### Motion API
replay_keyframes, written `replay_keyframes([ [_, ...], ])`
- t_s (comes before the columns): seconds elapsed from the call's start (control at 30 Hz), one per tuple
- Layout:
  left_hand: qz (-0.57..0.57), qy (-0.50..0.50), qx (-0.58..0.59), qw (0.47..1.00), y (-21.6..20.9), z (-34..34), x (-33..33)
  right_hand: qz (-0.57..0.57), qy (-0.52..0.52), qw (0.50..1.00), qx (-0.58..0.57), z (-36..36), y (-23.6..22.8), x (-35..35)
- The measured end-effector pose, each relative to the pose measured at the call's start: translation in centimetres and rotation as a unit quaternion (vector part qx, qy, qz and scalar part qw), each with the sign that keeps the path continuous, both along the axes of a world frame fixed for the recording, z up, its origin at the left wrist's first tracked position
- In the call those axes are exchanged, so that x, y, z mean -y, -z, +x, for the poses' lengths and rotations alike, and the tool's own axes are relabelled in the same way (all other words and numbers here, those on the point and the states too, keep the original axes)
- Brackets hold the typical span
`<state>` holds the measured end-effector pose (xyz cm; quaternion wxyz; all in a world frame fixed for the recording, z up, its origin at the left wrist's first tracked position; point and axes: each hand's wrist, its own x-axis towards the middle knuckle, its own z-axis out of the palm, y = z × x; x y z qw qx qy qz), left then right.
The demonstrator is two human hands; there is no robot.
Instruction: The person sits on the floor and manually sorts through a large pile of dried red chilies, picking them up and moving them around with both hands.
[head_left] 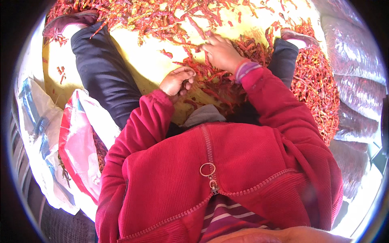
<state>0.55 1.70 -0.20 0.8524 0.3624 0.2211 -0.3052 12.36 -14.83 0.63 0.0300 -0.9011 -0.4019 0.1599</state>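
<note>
Dried red chili peppers (206, 81) lie in a loose heap on the yellow sheet (150, 60) between my legs. Over the heap's far side, my right hand (222, 52) is closed, thumb and fingertips at the end of a long dried chili pepper (196, 27). My left hand (178, 82) hovers at the near left edge of the heap with its fingers curled in. Whatever lies inside those fingers is shaded and cannot be made out.
More chilies (154, 18) spread across the far side, and a dense pile (316, 89) sits beyond my right leg. Open white, red and blue sacks (77, 137) stand at my left. Shiny filled plastic bags (352, 60) line the right. My legs (103, 69) stretch forward on both sides.
</note>
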Motion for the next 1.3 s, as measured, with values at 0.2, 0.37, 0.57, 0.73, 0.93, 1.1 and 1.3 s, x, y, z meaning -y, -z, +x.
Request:
replay_keyframes([
  [0.2, 0.027, 0.02, 0.01, 0.999, -0.5, -0.1, 0.0, 0.114, 0.014, 0.993, 0.003, 0.0, -1.3, 2.7],
  [0.37, 0.038, 0.076, 0.011, 0.996, 0.4, -0.2, 0.3, 0.175, 0.083, 0.981, -0.008, 0.7, -0.9, 2.2],
  [0.57, 0.044, 0.144, 0.0, 0.989, 0.9, -0.7, 1.0, 0.198, 0.188, 0.959, -0.076, 1.4, -0.7, 1.0],
  [0.73, 0.048, 0.238, 0.023, 0.97, 0.6, -0.8, 1.2, 0.194, 0.171, 0.965, -0.044, 1.9, 0.6, 2.7],
  [0.93, 0.087, 0.322, 0.077, 0.939, 0.9, -1.6, 1.5, 0.214, 0.13, 0.968, -0.029, -1.0, -0.4, 4.9],
  [1.1, 0.173, 0.376, 0.226, 0.882, 2.4, -3.5, 1.8, 0.049, 0.023, 0.998, 0.037, -3.9, 0.5, 7.7],
  [1.3, 0.254, 0.409, 0.352, 0.803, -0.4, -6.7, 2.6, 0.12, 0.055, 0.986, 0.1, -5.8, -1.3, 8.3],
])
